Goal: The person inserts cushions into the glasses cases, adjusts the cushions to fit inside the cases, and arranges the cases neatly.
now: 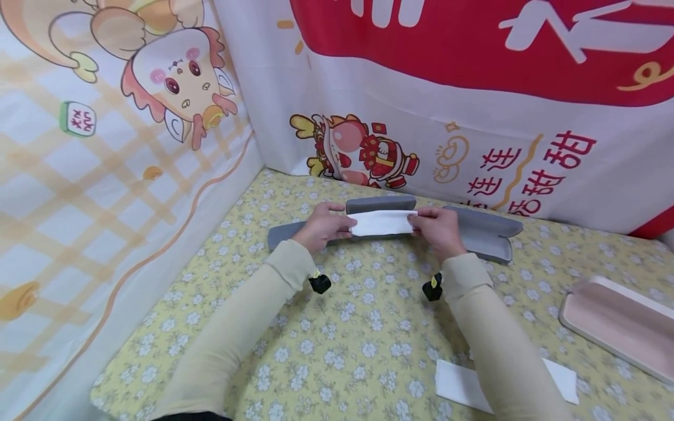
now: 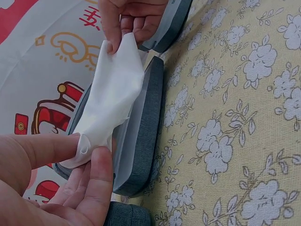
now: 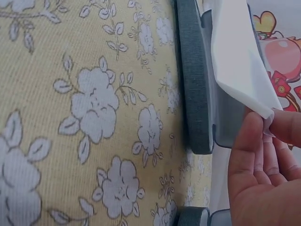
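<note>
A folded white cloth [image 1: 382,223] is stretched between both hands above an open blue-grey glasses case [image 1: 380,203]. My left hand [image 1: 323,226] pinches the left end between thumb and fingers. At the other end, my right hand [image 1: 439,229] pinches a corner. In the left wrist view the cloth [image 2: 110,89] sags a little in its middle, and the case's padded front edge [image 2: 146,136] shows beside it. From the right wrist, the grey lining of the case [image 3: 228,108] is visible under the cloth; the rest of its inside is hidden.
Another blue-grey case [image 1: 281,234] lies left, partly behind the left hand. To the right sits an open grey case [image 1: 484,231]. A pink-lined open case [image 1: 626,321] is at the right edge. A second white cloth [image 1: 458,383] lies below the right forearm. Printed fabric walls stand behind and left.
</note>
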Available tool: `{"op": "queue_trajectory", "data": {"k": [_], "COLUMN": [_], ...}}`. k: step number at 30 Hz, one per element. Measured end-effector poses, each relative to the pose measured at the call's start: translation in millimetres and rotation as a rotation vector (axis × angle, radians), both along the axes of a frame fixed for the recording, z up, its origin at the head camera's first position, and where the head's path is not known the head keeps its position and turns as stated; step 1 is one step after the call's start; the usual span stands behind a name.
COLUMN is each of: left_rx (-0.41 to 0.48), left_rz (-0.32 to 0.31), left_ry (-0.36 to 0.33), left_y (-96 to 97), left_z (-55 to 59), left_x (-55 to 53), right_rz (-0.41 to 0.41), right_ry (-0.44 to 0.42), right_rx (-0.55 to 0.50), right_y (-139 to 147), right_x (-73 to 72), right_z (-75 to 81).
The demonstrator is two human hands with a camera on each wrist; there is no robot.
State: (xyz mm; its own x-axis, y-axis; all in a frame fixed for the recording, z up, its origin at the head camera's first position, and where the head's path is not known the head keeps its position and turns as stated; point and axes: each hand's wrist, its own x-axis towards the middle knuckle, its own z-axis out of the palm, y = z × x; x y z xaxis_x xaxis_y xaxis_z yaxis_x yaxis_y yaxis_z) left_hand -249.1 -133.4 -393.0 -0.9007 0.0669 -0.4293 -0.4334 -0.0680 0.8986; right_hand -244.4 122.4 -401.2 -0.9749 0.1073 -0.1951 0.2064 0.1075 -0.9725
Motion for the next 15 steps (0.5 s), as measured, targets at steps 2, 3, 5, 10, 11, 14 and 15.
{"op": "queue_trajectory", "data": {"k": [2, 3, 5, 10, 11, 14, 15], "left_rx": [0.001, -0.002, -0.009, -0.042, -0.054, -0.093, -0.110], "left_rz": [0.008, 0.010, 0.012, 0.025, 0.030, 0.040, 0.042], "left_ry": [0.004, 0.011, 0.022, 0.038, 0.039, 0.047, 0.051], "left_y": [0.8, 1.3, 2.6, 4.5, 4.4, 5.1, 5.6], "left_z": [-1.7, -2.0, -2.2, -2.9, -3.1, -3.9, -4.1], "left_x": [-0.3, -0.2, -0.4, -4.2, -5.1, -8.2, -8.7], "right_rz": [-0.004, -0.010, -0.022, -0.063, -0.069, -0.075, -0.073], "right_ry": [0.009, 0.009, 0.013, 0.027, 0.028, 0.036, 0.039], "right_rx": [0.000, 0.001, 0.007, 0.046, 0.065, 0.153, 0.182], "right_y": [-1.4, -2.1, -3.2, -5.8, -6.5, -8.5, -9.2], "right_x": [-2.2, -3.3, -5.3, -9.8, -10.3, -11.0, -11.0], "right_z": [-1.9, -3.0, -5.2, -11.2, -12.4, -14.9, -15.4]}}
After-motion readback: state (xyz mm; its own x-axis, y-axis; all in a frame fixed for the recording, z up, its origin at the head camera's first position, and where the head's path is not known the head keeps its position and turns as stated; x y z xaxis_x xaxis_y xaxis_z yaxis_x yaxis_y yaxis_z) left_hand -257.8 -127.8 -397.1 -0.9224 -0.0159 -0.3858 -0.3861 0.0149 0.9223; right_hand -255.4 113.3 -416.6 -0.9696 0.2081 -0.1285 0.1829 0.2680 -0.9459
